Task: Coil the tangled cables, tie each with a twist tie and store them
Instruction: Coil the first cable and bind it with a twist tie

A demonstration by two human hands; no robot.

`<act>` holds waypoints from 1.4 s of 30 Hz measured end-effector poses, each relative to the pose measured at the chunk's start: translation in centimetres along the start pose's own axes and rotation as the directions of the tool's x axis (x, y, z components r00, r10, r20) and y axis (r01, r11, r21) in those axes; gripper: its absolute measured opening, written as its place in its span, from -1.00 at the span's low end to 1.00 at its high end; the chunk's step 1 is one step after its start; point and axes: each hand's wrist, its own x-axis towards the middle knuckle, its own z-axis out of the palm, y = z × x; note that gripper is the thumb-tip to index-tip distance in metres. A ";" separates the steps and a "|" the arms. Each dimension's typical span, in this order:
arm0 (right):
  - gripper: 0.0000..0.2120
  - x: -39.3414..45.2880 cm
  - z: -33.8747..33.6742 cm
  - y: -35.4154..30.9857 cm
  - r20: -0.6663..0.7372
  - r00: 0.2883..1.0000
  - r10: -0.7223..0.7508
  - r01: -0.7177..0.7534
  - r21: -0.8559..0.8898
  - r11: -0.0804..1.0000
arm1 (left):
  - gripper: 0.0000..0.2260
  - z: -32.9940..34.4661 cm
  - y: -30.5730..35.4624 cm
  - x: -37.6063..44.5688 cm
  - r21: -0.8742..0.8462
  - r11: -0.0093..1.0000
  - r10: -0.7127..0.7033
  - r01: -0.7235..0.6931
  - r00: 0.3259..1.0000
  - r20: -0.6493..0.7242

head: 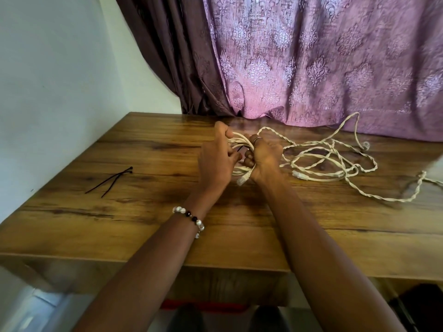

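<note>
A coiled bundle of cream cable (239, 141) is held between both hands above the wooden table (143, 212). My left hand (217, 161) curls its fingers round the left side of the coil. My right hand (263, 156) grips the coil's right side, and a clear plug (242, 179) hangs below it. A thin black tie (241, 148) shows between the two hands at the coil. To the right, a tangled heap of twisted cream cables (335, 161) sprawls on the table, with another plug (298, 174) at its near side.
Two black ties (110, 182) lie crossed on the table's left part. A purple patterned curtain (311, 68) hangs along the table's far edge. A white wall (48, 92) bounds the left side. One cable runs off the table's right edge (431, 179).
</note>
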 end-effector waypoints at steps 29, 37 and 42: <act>-0.74 0.2 -0.4 0.1 0.118 0.968 -0.223 0.237 -0.122 0.964 | -0.92 -1.3 0.3 0.4 -0.308 0.760 -0.475 0.573 0.812 0.340; -0.86 0.3 -0.6 -0.3 0.246 0.948 -0.201 0.236 -0.123 0.964 | -0.90 -1.6 0.5 0.3 -0.322 0.648 -0.569 0.690 0.720 0.398; -0.83 0.5 -1.0 -0.3 0.255 0.942 -0.217 0.255 -0.126 0.959 | -0.90 -1.8 0.9 0.5 -0.326 0.546 -0.585 0.772 0.629 0.511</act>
